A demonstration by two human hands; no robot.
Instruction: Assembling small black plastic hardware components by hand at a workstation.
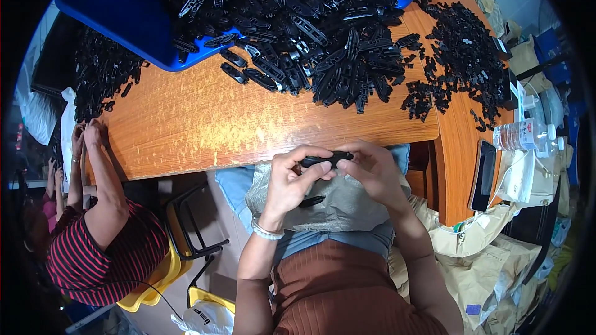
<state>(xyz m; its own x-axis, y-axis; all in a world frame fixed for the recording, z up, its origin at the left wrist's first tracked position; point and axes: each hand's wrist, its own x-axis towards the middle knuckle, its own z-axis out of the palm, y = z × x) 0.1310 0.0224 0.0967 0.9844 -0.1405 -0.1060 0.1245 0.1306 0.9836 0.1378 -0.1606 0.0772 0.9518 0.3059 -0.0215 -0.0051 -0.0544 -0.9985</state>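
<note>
Clip (pixel 327 160) horiz, L-R axis, betw left hand (pixel 290 181) & right hand (pixel 371 170).

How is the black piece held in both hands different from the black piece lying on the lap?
The held black piece is pinched between the left hand and right hand; the lap piece lies loose on grey plastic sheet. The held piece looks longer and thicker. Both are black and elongated.

Two hands on one black plastic clip (pixel 327 160), a second loose clip (pixel 311 201) on the lap, one blue tray (pixel 118 12), one water bottle (pixel 524 134), one phone (pixel 483 175), black clips on the table (pixel 186 124) heaped beyond counting, one co-worker (pixel 99 236) alongside
</note>
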